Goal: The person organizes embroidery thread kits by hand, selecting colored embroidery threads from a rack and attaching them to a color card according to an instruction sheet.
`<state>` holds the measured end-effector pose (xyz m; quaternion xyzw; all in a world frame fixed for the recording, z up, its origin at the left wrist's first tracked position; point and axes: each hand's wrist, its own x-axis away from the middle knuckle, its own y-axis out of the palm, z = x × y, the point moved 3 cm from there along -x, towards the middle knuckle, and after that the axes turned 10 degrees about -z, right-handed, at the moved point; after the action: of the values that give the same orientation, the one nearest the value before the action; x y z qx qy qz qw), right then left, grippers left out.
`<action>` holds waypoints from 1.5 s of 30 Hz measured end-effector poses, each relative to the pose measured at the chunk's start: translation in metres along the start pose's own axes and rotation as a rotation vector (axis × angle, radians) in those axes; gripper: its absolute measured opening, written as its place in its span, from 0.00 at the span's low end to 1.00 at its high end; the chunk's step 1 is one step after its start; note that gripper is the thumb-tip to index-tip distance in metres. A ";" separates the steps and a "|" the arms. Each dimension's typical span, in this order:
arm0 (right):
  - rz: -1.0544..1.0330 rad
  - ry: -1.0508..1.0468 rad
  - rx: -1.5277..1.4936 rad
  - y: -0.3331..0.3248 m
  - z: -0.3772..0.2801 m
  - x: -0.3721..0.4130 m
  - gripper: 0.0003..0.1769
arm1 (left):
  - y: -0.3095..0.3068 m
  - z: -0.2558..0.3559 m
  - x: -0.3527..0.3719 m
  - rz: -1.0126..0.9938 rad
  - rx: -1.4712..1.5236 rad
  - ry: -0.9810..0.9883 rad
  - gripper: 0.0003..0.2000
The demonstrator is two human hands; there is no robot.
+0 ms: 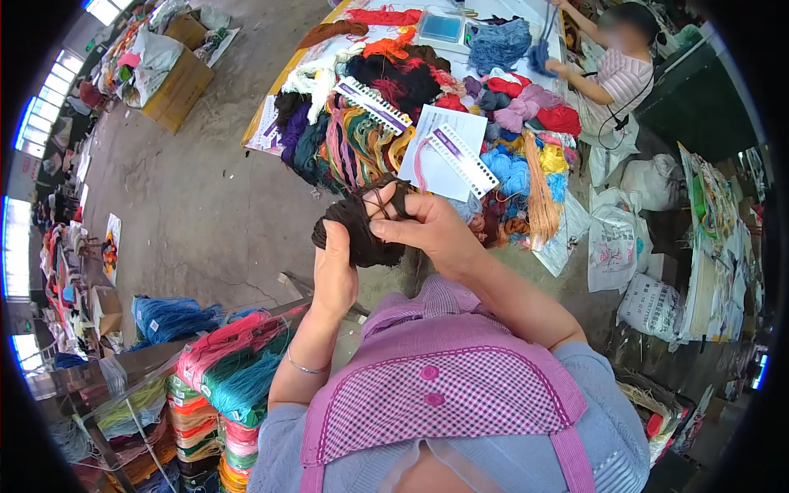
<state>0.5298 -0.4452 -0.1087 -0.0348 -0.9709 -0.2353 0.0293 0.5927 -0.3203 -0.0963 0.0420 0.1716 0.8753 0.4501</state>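
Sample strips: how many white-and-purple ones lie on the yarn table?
2. One strip lies across the yarn pile. The other lies on a white sheet to its right. More may be hidden under yarn.

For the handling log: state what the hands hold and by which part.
Both hands hold one dark brown yarn skein. The left hand grips its bunched body; the right hand pinches loose strands at its top.

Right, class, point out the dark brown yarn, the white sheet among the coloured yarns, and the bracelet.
dark brown yarn (368,245): head view, middle of the bundle.
white sheet (444,181): head view, its bare lower part.
bracelet (306,369): head view, the band's front curve.
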 end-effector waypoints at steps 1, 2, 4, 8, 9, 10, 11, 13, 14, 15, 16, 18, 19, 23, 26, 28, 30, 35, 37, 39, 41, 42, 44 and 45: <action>-0.004 0.002 0.001 0.001 -0.001 0.001 0.09 | 0.000 0.002 0.000 0.018 0.017 -0.025 0.39; 0.006 -0.023 -0.038 0.005 -0.008 0.003 0.09 | -0.001 0.005 -0.001 0.036 0.035 -0.050 0.35; 0.013 -0.046 -0.077 0.005 -0.011 0.006 0.09 | -0.002 0.015 -0.002 0.071 0.027 -0.066 0.23; -0.009 -0.027 -0.080 -0.001 -0.008 0.011 0.11 | -0.010 0.018 -0.002 0.233 0.106 -0.050 0.06; -0.004 -0.035 -0.084 -0.001 -0.008 0.011 0.12 | -0.012 0.017 -0.003 0.233 0.106 -0.049 0.06; -0.004 -0.035 -0.084 0.000 -0.010 0.012 0.12 | -0.014 0.015 -0.004 0.208 0.169 -0.072 0.05; 0.001 -0.035 -0.089 0.001 -0.013 0.013 0.12 | -0.014 0.014 -0.005 0.182 0.231 -0.095 0.05; 0.008 -0.036 -0.094 0.001 -0.013 0.013 0.12 | -0.009 0.016 -0.004 0.183 0.226 -0.105 0.04; 0.015 -0.043 -0.083 -0.001 -0.011 0.013 0.12 | -0.007 0.016 -0.003 0.184 0.221 -0.115 0.04; 0.022 -0.049 -0.071 -0.002 -0.011 0.012 0.12 | -0.007 0.016 -0.003 0.193 0.206 -0.120 0.05; 0.023 -0.049 -0.071 -0.002 -0.010 0.013 0.12 | -0.007 0.016 -0.003 0.192 0.206 -0.120 0.05; 0.021 -0.042 -0.046 -0.001 -0.010 0.013 0.11 | -0.007 0.016 -0.003 0.213 0.181 -0.161 0.06; 0.021 -0.042 -0.046 -0.001 -0.010 0.013 0.11 | -0.007 0.016 -0.004 0.213 0.181 -0.161 0.06; 0.026 -0.048 -0.028 -0.005 -0.005 0.012 0.10 | -0.006 0.019 -0.004 0.214 0.206 -0.170 0.07; -0.032 -0.064 -0.074 -0.002 -0.010 0.009 0.10 | -0.009 0.017 -0.005 0.197 0.219 -0.165 0.07; -0.087 -0.094 -0.134 0.001 -0.012 0.007 0.11 | -0.012 0.015 -0.005 0.178 0.224 -0.158 0.07; -0.054 -0.078 -0.183 -0.002 -0.007 0.005 0.12 | -0.014 0.014 -0.004 0.182 0.203 -0.167 0.08; -0.051 -0.017 -0.005 0.004 -0.006 0.001 0.12 | -0.008 0.014 -0.005 0.204 0.201 -0.148 0.09; -0.048 -0.009 0.064 0.003 -0.003 0.001 0.11 | -0.011 0.010 -0.005 0.205 0.182 -0.131 0.09; -0.040 -0.005 0.022 0.004 -0.005 0.002 0.11 | -0.010 0.014 -0.006 0.202 0.201 -0.123 0.09; -0.043 -0.016 0.027 0.002 -0.005 0.001 0.11 | -0.010 0.016 -0.007 0.201 0.220 -0.115 0.09; -0.043 -0.028 0.032 0.001 -0.004 0.000 0.11 | -0.010 0.016 -0.007 0.196 0.233 -0.127 0.09; -0.045 -0.017 0.012 -0.002 -0.002 0.001 0.11 | -0.010 0.017 -0.008 0.192 0.245 -0.137 0.08; -0.046 -0.005 -0.010 -0.003 -0.001 0.001 0.10 | -0.009 0.018 -0.008 0.190 0.219 -0.147 0.08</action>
<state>0.5290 -0.4484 -0.1097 -0.0132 -0.9703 -0.2405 0.0214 0.6087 -0.3169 -0.0818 0.1707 0.2279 0.8846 0.3694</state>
